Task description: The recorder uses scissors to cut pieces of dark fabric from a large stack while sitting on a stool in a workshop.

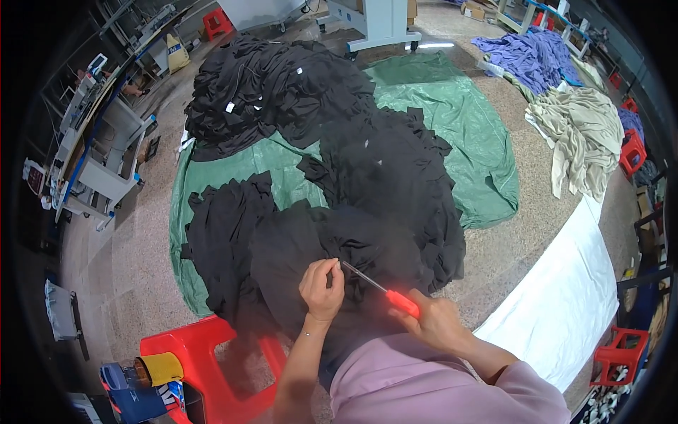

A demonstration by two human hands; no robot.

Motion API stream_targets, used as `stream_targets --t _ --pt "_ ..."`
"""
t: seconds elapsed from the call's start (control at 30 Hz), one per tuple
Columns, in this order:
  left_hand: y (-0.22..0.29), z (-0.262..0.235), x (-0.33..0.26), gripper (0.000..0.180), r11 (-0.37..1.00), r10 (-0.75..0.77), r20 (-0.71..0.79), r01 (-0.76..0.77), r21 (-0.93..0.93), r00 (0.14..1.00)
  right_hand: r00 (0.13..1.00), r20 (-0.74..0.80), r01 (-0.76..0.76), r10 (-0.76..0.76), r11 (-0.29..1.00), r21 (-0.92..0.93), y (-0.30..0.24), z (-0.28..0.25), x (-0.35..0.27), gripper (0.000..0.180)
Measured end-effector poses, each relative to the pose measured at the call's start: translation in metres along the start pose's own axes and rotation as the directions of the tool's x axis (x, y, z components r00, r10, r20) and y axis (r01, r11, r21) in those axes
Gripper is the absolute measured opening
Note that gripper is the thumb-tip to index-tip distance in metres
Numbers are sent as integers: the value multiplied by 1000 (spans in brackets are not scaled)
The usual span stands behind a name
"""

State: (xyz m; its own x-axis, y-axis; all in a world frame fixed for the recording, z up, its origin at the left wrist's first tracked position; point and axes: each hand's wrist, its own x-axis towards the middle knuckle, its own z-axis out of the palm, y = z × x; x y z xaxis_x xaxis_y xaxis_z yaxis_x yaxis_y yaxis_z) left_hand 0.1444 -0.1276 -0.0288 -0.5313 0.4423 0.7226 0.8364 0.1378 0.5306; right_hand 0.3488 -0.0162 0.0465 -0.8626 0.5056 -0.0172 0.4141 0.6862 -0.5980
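My right hand (434, 321) grips the red handle of a screwdriver-like tool (402, 302) with a long thin metal shaft. The shaft slants up and left, its tip close by the fingers of my left hand (323, 288). Those fingers are curled in a pinch; whatever sits between them is too small to make out. Black garments (282, 244) lie under and in front of both hands, covering my lap. They join a wider spread of black clothing on a green plastic sheet (487, 141). A hazy patch blurs part of the cloth.
At my left stands a red plastic stool (205, 360) with a yellow-and-blue item (159, 369) on it. A big black garment heap (275, 85) lies ahead. Purple cloth (526, 56), cream cloth (575, 127) and a white sheet (558, 297) lie right; a worktable (106, 177) stands left.
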Motion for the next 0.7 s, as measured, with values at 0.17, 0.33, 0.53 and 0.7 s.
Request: stream_targets --t 0.17,0.33,0.53,0.7 --pt "3 -2 0 16 998 16 65 -20 62 998 998 -55 -34 38 998 62 -1 0 -1 38" --pt "29 -7 47 28 958 -273 103 259 124 957 954 -244 -122 176 968 219 16 -8 3 34" --pt "-31 14 124 57 671 -722 476 337 661 503 944 -216 -183 250 940 286 31 -8 0 25" --pt "-15 51 109 16 915 -364 521 191 356 772 922 -260 -186 287 917 354 45 -5 0 32"
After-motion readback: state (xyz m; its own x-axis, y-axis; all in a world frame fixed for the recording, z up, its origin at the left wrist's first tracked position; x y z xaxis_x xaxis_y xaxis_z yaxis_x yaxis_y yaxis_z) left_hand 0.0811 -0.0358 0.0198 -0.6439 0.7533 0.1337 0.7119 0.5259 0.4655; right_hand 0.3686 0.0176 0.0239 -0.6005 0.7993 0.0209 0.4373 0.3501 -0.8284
